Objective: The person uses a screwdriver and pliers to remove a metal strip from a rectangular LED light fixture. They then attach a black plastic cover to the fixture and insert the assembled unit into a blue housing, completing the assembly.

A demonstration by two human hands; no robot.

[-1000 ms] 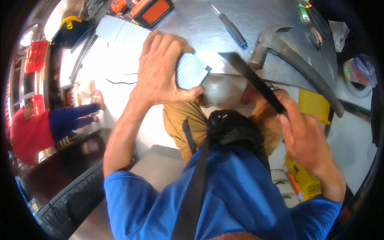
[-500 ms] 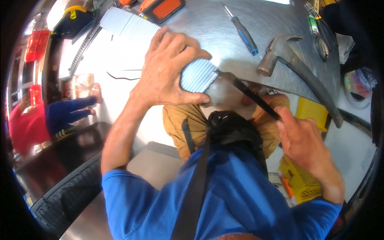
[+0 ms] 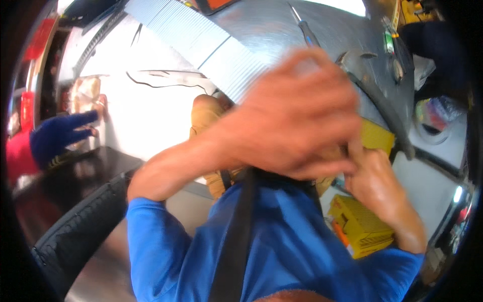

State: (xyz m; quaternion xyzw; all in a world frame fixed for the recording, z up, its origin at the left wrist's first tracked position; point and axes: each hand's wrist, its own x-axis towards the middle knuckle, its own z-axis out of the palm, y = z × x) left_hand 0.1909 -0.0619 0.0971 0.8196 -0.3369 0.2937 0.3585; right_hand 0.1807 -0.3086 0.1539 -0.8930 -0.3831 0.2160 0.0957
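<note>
My left hand (image 3: 302,118) is raised over the near edge of the metal table, fingers bent and smeared by motion, close against my right hand. Whether it grips anything cannot be seen. My right hand (image 3: 371,168) is closed, its fingers wrapped round a narrow black tool; nearly all of that tool is hidden behind the left hand. A long pale blue-grey ribbed strip (image 3: 226,58) lies across the table, crossed by a dark line or gap. Its near end passes behind my left hand.
On the metal table (image 3: 241,22) lie a blue-and-black screwdriver (image 3: 309,35) and a claw hammer (image 3: 377,100), partly behind my left hand. A yellow plastic basket (image 3: 367,226) stands low at the right. At the far left is another person (image 3: 50,138) in red and dark blue.
My left hand has let go of the ribbed strip and moved right, over to my right hand. The strip's end is no longer gripped, and the black tool has come away from it.
</note>
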